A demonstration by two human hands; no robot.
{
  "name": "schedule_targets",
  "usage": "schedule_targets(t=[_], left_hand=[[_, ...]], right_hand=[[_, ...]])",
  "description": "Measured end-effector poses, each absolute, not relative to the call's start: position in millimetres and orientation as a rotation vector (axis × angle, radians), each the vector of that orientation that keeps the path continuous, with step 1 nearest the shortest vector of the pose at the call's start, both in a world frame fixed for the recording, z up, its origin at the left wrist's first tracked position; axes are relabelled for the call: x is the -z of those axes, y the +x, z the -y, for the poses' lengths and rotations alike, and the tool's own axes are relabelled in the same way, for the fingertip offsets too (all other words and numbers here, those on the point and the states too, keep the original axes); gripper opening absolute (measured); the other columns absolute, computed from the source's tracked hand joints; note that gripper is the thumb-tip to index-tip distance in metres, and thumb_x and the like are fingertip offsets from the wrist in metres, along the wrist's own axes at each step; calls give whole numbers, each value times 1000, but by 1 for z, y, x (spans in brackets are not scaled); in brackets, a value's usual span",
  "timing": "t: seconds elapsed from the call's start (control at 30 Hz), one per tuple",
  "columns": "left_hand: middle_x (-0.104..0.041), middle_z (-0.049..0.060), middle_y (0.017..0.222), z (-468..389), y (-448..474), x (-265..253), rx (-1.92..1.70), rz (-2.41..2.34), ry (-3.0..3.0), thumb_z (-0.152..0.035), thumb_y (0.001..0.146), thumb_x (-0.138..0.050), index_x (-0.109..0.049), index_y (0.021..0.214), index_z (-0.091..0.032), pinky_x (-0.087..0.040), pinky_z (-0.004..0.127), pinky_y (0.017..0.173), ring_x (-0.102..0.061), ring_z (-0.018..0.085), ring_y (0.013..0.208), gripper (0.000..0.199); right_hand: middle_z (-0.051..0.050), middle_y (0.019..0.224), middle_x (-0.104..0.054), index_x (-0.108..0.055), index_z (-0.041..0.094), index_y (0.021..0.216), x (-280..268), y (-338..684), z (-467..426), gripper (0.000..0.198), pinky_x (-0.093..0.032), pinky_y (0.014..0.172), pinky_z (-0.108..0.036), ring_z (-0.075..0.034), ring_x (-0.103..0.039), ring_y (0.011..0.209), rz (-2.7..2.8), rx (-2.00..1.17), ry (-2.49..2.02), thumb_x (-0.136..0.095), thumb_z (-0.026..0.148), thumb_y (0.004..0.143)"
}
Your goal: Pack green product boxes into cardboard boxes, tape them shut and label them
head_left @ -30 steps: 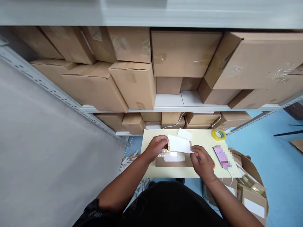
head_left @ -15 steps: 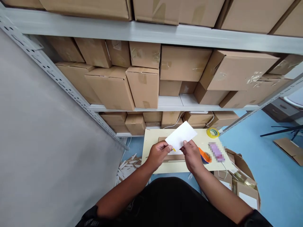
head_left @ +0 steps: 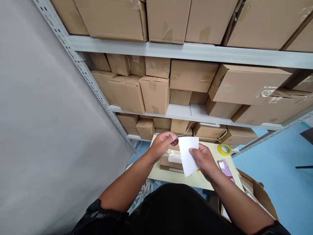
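Note:
A small white paper sheet point(head_left: 187, 160), with a yellow mark at its lower corner, is upright over the table. My right hand point(head_left: 204, 158) grips its right side, thumb across the face and fingers behind. My left hand point(head_left: 166, 143) is closed in a pinch right at the sheet's upper left corner; whether anything is between its fingertips is hidden. Beneath the hands lies a cardboard box point(head_left: 168, 165) with clear tape and a white label on top, partly covered by the sheet.
On the pale table point(head_left: 156, 174) are a yellow tape roll point(head_left: 224, 149) and a phone point(head_left: 226, 170). Shelves point(head_left: 168, 49) packed with cardboard boxes rise behind it. A grey wall point(head_left: 49, 130) stands at left. An open carton point(head_left: 260, 192) sits at the table's right.
The sheet has turned from slanted to upright, now in my right hand. My left hand has moved up to its upper left corner. The view has shifted, and the orange item is out of sight.

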State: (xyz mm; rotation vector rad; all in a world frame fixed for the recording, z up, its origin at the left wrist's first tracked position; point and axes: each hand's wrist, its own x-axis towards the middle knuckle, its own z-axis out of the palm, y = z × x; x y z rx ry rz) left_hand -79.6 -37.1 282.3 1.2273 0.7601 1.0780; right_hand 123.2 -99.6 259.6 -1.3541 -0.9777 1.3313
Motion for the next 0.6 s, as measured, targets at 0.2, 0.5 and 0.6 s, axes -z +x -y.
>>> schedule_targets(t=[0.2, 0.5, 0.6], left_hand=[[-68, 3, 70, 55, -63, -287, -1008, -714, 1095, -36, 77, -75, -73, 74, -16, -47, 29, 69, -59, 15, 66, 20], [-67, 5, 67, 67, -67, -290, -978, -675, 1051, -37, 73, -74, -72, 70, -15, -47, 30, 66, -59, 16, 63, 23], [-67, 5, 67, 67, -69, -290, -976, -650, 1047, -34, 73, -74, -72, 69, -14, -46, 28, 64, -59, 15, 62, 21]], right_hand=[[-2, 68, -70, -72, 18, 88, -267, 138, 112, 29, -43, 51, -25, -17, -61, 56, 1112, -1449, -1315, -67, 42, 74], [-1, 68, -69, -69, 18, 82, -267, 141, 118, 25, -42, 52, -25, -16, -59, 56, 1128, -1477, -1314, -67, 41, 71], [-1, 67, -69, -68, 19, 81, -269, 137, 120, 24, -41, 51, -24, -15, -58, 55, 1115, -1490, -1313, -67, 40, 71]])
